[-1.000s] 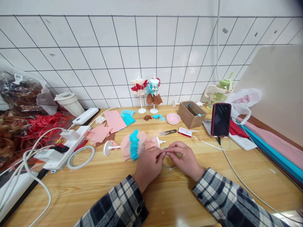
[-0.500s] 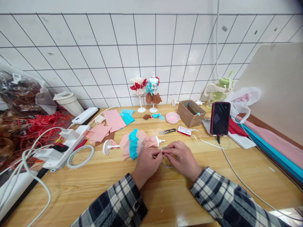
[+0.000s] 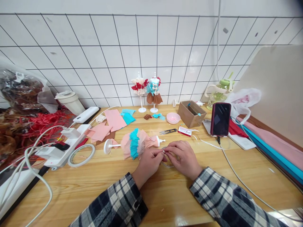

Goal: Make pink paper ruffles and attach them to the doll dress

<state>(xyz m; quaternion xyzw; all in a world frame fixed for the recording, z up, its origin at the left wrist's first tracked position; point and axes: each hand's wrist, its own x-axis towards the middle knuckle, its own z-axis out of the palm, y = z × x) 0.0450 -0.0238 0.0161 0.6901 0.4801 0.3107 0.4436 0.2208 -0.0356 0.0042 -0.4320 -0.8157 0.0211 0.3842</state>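
Over the middle of the table, my left hand (image 3: 148,163) and my right hand (image 3: 184,158) meet fingertip to fingertip. A tiny white piece (image 3: 163,151) shows between both pinches; its kind is too small to make out. Partly hidden beneath the fingers lies a pale ring, perhaps a tape roll (image 3: 167,165). Just left of my hands, a small white dress form (image 3: 155,141) rests on its side, wearing a pink crepe-paper dress (image 3: 125,145) with a turquoise ruffle (image 3: 133,144).
Beyond my hands lie thread snips (image 3: 168,131), a red-and-white packet (image 3: 184,131), a pink bowl (image 3: 173,121) and a cardboard box (image 3: 189,117). Two dressed forms stand by the wall. Paper sheets (image 3: 115,119), a tape ring (image 3: 71,160) and a power strip (image 3: 59,156) sit left, a phone (image 3: 220,119) right.
My fingertips have shifted slightly around the tiny white piece, which now shows a bit more. The whole view has moved a little; the things on the table stay put.
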